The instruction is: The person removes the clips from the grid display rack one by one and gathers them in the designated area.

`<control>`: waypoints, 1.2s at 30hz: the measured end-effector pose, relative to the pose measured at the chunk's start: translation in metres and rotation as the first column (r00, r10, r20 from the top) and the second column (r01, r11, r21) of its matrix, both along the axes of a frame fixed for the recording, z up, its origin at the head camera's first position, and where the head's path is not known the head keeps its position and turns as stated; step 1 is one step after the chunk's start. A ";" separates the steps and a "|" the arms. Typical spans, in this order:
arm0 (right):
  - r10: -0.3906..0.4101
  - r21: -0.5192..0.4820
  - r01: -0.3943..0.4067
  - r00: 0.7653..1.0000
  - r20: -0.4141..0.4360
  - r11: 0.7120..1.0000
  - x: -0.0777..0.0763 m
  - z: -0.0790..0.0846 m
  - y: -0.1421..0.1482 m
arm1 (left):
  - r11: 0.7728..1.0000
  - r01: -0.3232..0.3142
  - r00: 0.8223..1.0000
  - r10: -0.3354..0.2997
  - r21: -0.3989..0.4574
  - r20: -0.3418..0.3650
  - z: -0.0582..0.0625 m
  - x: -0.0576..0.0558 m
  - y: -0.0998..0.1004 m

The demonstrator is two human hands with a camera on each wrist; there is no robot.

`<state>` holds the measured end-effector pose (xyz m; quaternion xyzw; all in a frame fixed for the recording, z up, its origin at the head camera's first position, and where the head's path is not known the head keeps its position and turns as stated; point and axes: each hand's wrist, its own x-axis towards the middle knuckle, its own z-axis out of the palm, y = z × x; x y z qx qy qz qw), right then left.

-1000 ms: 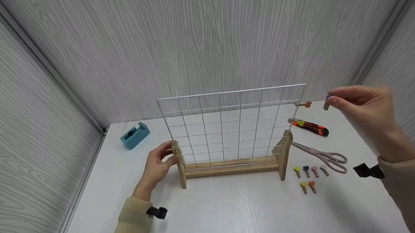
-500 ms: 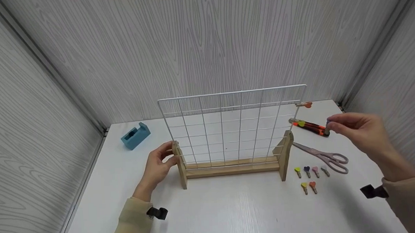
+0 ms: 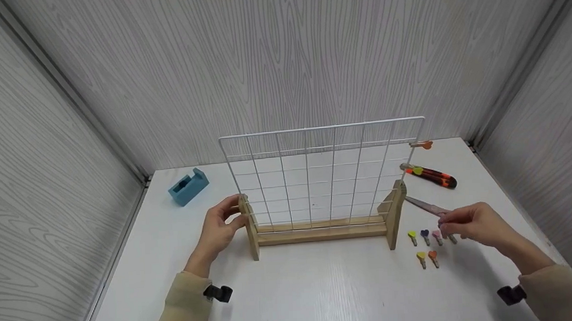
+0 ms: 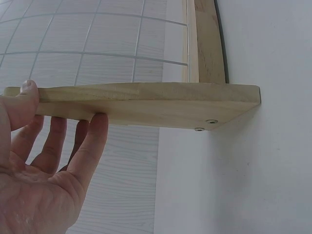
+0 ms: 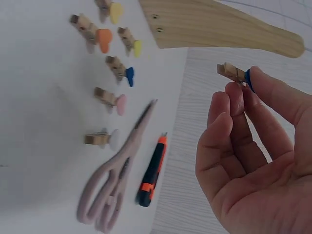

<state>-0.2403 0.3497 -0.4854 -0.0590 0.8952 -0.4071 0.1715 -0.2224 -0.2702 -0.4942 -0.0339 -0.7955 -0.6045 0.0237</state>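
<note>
My left hand (image 3: pixel 220 232) pinches the left wooden side panel (image 4: pixel 146 100) of a wire grid stand, thumb on one face and fingertips on the other. In the right wrist view, my right hand (image 5: pixel 273 175) pinches a small wooden clothespin (image 5: pixel 231 72) by its blue heart. In the head view that hand (image 3: pixel 479 225) is above the scissors, partly covering them and a grey-hearted clothespin. The white wire grid (image 3: pixel 321 127) stands upright in its wooden base (image 3: pixel 323 234). An orange-hearted clothespin (image 3: pixel 421 145) is clipped at the grid's right edge.
Several heart clothespins, including an orange one (image 3: pixel 433 257), lie in two rows right of the stand. Pink scissors (image 5: pixel 114 180) and an orange-black utility knife (image 3: pixel 431 176) lie behind them. A teal tape dispenser (image 3: pixel 188 188) sits at the back left. Panelled walls enclose the table.
My right hand has come down from beside the grid's upper right corner to over the scissors, still pinching the blue-hearted clothespin. The left hand keeps its hold on the side panel.
</note>
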 end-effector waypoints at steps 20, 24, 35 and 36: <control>-0.006 0.154 -0.011 0.994 0.107 0.988 0.014 -0.049 0.009 | 1.000 -0.011 1.000 0.012 -0.019 0.008 -0.001 0.000 0.001; 0.001 0.197 -0.017 0.997 0.077 0.980 0.014 -0.047 0.008 | 1.000 -0.018 1.000 0.018 -0.023 0.018 0.000 0.000 0.002; 0.016 0.282 -0.013 1.000 -0.006 0.959 0.015 -0.044 0.007 | 1.000 -0.007 1.000 0.006 -0.013 -0.016 -0.001 0.000 0.001; 0.016 0.287 -0.013 1.000 -0.008 0.958 0.014 -0.043 0.008 | 1.000 -0.006 1.000 0.006 -0.015 -0.016 -0.001 0.000 0.001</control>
